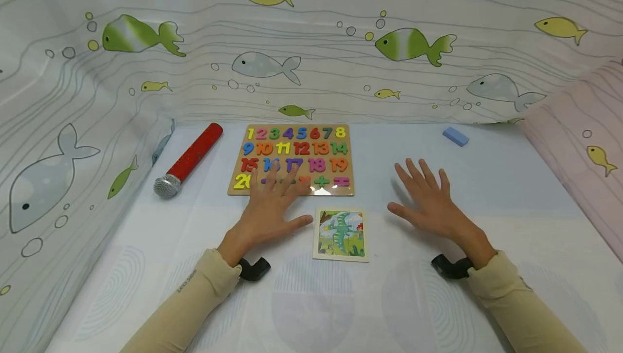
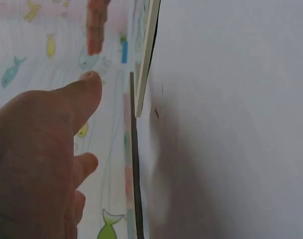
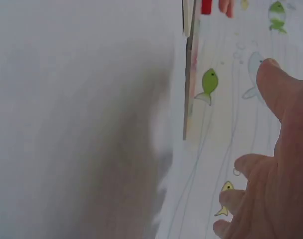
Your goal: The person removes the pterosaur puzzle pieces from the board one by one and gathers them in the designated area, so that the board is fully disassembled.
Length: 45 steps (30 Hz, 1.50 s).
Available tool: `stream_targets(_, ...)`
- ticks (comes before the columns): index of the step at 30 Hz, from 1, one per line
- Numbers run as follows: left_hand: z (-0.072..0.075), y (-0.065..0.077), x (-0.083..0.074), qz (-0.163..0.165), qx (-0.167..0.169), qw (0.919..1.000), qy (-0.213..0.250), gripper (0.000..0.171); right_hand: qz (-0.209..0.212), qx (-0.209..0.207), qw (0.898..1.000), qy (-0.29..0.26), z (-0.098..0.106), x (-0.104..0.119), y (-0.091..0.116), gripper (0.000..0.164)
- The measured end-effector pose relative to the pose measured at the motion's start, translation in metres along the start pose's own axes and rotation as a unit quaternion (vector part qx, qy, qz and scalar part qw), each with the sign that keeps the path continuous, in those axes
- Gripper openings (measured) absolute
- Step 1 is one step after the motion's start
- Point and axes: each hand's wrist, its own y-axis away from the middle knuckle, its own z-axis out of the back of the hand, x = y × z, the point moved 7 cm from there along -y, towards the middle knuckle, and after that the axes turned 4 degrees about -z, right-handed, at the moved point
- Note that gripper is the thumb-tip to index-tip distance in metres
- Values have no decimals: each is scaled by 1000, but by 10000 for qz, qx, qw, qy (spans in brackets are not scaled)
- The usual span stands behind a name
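My left hand [image 1: 267, 212], fingers spread and holding nothing, is over the lower left part of a wooden number puzzle board [image 1: 311, 173] with colourful numerals; it hides some of the bottom row. Its thumb points at a small square dinosaur picture puzzle [image 1: 342, 235] lying in front of the board. To the right of both puzzles, my right hand [image 1: 428, 204] is likewise spread, with nothing in it. In the wrist views, the left hand [image 2: 37, 149] and the right hand [image 3: 290, 144] appear held above the white surface, each apart from the puzzles.
A red microphone [image 1: 190, 158] with a silver head lies left of the number board. At the back right is a small blue block [image 1: 455, 136]. Fish-patterned cloth [image 1: 331, 12] stands up behind the table and along both sides.
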Motion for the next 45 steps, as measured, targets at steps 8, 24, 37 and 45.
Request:
stream_targets(8, -13, 1, -30, -755, 631, 9944, 380, 104, 788, 418, 9945, -545, -17, 30, -8, 85)
stream_targets(24, -25, -6, -42, -1004, 863, 9905, 371, 105, 1456, 436, 9866, -586, -28, 54, -20, 61)
stream_targets(37, -24, -6, -44, -1664, 243, 9829, 748, 65, 1112, 650, 9893, -685, -28, 45, -23, 47)
stream_targets(45, -24, -7, -45, -1752, 250, 9789, 1023, 58, 1222, 743, 9856, -907, -27, 44, -25, 37)
